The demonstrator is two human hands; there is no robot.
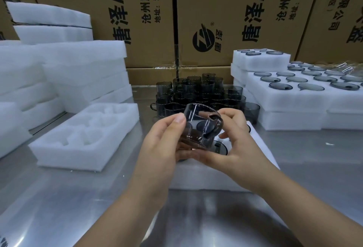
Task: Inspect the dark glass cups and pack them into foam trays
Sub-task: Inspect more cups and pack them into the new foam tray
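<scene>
I hold one dark glass cup (202,127) tilted in the air at the centre of the view, its handle facing up and right. My left hand (165,140) grips its left side with the thumb on the rim. My right hand (237,144) curls round its right side and base. Under my hands lies a white foam tray (261,148) with dark cups showing in its pockets. Behind it stands a stacked cluster of several dark glass cups (198,93). An empty foam tray (86,136) with moulded pockets lies to the left.
Piles of white foam trays (64,66) rise on the left. On the right, stacked foam trays (306,93) hold several packed cups. Brown cardboard boxes (216,16) form a wall at the back. The surface is a shiny metal table (98,203).
</scene>
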